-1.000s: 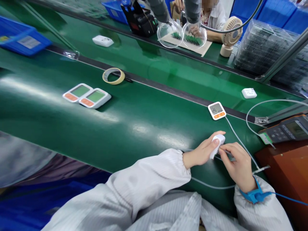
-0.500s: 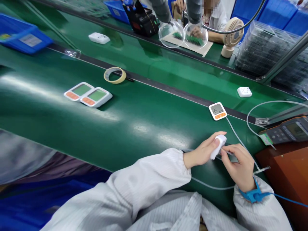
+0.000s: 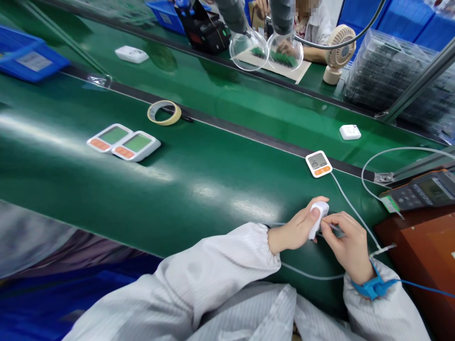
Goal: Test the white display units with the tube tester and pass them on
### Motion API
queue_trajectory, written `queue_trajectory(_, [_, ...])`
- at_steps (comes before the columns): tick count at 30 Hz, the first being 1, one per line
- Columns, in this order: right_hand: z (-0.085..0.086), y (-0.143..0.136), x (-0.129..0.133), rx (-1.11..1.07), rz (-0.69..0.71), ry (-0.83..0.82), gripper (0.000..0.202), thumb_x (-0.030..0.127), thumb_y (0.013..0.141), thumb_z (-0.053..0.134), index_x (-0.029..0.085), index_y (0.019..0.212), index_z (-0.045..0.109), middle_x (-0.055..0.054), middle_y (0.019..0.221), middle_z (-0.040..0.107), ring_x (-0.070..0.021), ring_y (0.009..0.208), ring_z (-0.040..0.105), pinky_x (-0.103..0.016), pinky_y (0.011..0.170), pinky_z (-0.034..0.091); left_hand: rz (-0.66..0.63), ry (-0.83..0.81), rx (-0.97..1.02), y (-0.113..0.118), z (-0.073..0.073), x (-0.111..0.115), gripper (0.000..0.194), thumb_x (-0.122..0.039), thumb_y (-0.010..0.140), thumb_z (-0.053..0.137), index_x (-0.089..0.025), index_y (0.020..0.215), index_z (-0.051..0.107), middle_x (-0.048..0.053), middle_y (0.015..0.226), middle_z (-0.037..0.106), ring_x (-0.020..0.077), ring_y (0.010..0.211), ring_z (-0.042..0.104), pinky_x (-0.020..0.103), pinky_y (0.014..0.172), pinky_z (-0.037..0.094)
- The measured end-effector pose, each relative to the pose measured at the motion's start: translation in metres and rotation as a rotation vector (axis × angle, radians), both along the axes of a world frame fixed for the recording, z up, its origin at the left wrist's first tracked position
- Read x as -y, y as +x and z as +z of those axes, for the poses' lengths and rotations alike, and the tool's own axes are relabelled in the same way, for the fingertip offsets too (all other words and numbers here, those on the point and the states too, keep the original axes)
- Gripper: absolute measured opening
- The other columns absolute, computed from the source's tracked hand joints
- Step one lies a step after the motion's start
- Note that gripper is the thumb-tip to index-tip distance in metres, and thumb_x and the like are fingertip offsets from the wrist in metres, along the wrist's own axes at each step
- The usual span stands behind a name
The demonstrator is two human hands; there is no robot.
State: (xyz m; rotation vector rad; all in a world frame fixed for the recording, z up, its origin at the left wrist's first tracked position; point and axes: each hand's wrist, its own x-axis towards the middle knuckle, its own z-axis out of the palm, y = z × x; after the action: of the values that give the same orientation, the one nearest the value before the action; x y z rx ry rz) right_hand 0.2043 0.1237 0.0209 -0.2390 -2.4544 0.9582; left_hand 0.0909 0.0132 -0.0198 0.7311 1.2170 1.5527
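Note:
My left hand (image 3: 296, 228) is wrapped around a small white device (image 3: 319, 219), tilted on edge over the green table. My right hand (image 3: 350, 241), a blue wrist strap (image 3: 373, 285) at its wrist, pinches a thin grey tube (image 3: 336, 229) against the device's side. Whether the tube's end is inside the device is hidden by my fingers. Just beyond my hands lies a white blood pressure monitor (image 3: 319, 164) with orange buttons and a lit display, a tube (image 3: 346, 196) running from it towards me.
Two monitors (image 3: 137, 146) overlap at left, near a tape roll (image 3: 164, 112) and a black pen. White devices (image 3: 350, 132) sit on the green conveyor belt (image 3: 227, 102). At right, a handheld meter (image 3: 421, 192) rests by a brown box (image 3: 423, 251). A co-worker sits opposite near a fan (image 3: 339, 52).
The white devices on the belt have shifted left relative to the table. The device in my left hand has turned slightly, and my right fingers stay against its side. The view has moved a little.

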Motion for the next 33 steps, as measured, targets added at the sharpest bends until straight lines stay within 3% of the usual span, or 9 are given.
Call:
queue_trajectory(5, [-0.005, -0.001, -0.001, -0.091, -0.084, 0.233, 0.01, 0.014, 0.092, 0.064, 0.022, 0.099, 0.064, -0.003, 0.09, 0.07, -0.0199, 0.085, 0.062, -0.036, 0.08, 0.05, 0.06, 0.028, 0.212, -0.005, -0.001, -0.006, 0.073, -0.066, 0.087, 0.056, -0.02, 0.142, 0.041, 0.003, 0.094, 0.056, 0.0125, 0.07, 0.056, 0.025, 0.059, 0.049])
queue_trajectory(7, [-0.007, 0.001, -0.001, -0.194, -0.193, 0.358, 0.018, 0.015, 0.089, 0.068, 0.022, 0.105, 0.064, -0.006, 0.097, 0.068, -0.0236, 0.094, 0.061, -0.041, 0.085, 0.05, 0.111, 0.065, 0.344, -0.008, 0.0, -0.009, 0.079, -0.06, 0.08, 0.069, -0.023, 0.144, 0.04, 0.005, 0.105, 0.058, 0.0158, 0.083, 0.06, 0.028, 0.071, 0.052])
queue_trajectory(9, [-0.01, 0.003, 0.0, -0.27, -0.28, 0.387, 0.022, 0.02, 0.088, 0.072, 0.023, 0.107, 0.062, -0.006, 0.092, 0.065, -0.0232, 0.09, 0.062, -0.04, 0.082, 0.052, 0.171, 0.097, 0.423, -0.011, 0.0, -0.011, 0.087, -0.053, 0.075, 0.078, -0.027, 0.146, 0.036, 0.006, 0.112, 0.057, 0.0189, 0.093, 0.061, 0.031, 0.078, 0.053])
queue_trajectory(13, [-0.022, 0.005, 0.001, -0.068, -0.136, 0.179, 0.049, 0.041, 0.093, 0.064, 0.019, 0.133, 0.049, 0.0, 0.075, 0.062, -0.0164, 0.057, 0.059, -0.029, 0.056, 0.053, 0.251, 0.123, 0.348, -0.013, -0.002, -0.013, 0.103, -0.039, 0.059, 0.093, -0.028, 0.144, 0.037, 0.004, 0.108, 0.057, 0.018, 0.088, 0.062, 0.029, 0.074, 0.052])
queue_trajectory(15, [-0.028, 0.005, 0.001, 0.091, -0.116, 0.116, 0.064, 0.048, 0.095, 0.058, 0.014, 0.145, 0.038, -0.007, 0.088, 0.07, -0.0196, 0.064, 0.067, -0.03, 0.057, 0.056, 0.23, 0.125, 0.266, -0.014, -0.003, -0.013, 0.09, -0.04, 0.059, 0.093, -0.022, 0.134, 0.048, 0.004, 0.101, 0.06, 0.0161, 0.085, 0.061, 0.028, 0.074, 0.051])
queue_trajectory(18, [-0.031, 0.003, -0.002, 0.177, -0.179, 0.046, 0.062, 0.047, 0.1, 0.047, 0.014, 0.151, 0.033, -0.014, 0.113, 0.071, -0.0239, 0.086, 0.073, -0.031, 0.069, 0.06, 0.125, 0.109, 0.156, -0.017, -0.001, -0.011, 0.063, -0.054, 0.077, 0.076, -0.017, 0.124, 0.056, 0.006, 0.099, 0.064, 0.017, 0.084, 0.063, 0.029, 0.075, 0.052])
queue_trajectory(22, [-0.025, 0.003, -0.005, 0.166, -0.219, -0.107, 0.06, 0.044, 0.104, 0.038, 0.013, 0.154, 0.03, -0.01, 0.1, 0.073, -0.0202, 0.075, 0.072, -0.028, 0.065, 0.059, -0.031, 0.068, 0.116, -0.02, 0.005, -0.007, 0.067, -0.051, 0.085, 0.069, -0.017, 0.137, 0.045, 0.006, 0.092, 0.066, 0.016, 0.071, 0.064, 0.031, 0.067, 0.054])
queue_trajectory(27, [-0.019, 0.003, -0.004, 0.173, -0.208, -0.213, 0.059, 0.043, 0.105, 0.034, 0.009, 0.153, 0.033, -0.002, 0.073, 0.065, -0.0164, 0.054, 0.061, -0.026, 0.053, 0.053, -0.039, 0.084, 0.088, -0.021, 0.007, -0.006, 0.061, -0.041, 0.087, 0.07, -0.018, 0.137, 0.044, 0.004, 0.088, 0.065, 0.0139, 0.069, 0.064, 0.027, 0.063, 0.052])
queue_trajectory(33, [-0.015, 0.004, -0.003, 0.173, -0.213, -0.265, 0.061, 0.042, 0.104, 0.037, 0.009, 0.154, 0.029, 0.0, 0.065, 0.061, -0.016, 0.049, 0.058, -0.025, 0.047, 0.05, -0.114, 0.118, 0.185, -0.02, -0.002, -0.007, 0.094, -0.038, 0.084, 0.074, -0.027, 0.156, 0.015, 0.005, 0.095, 0.066, 0.013, 0.067, 0.064, 0.026, 0.063, 0.051])
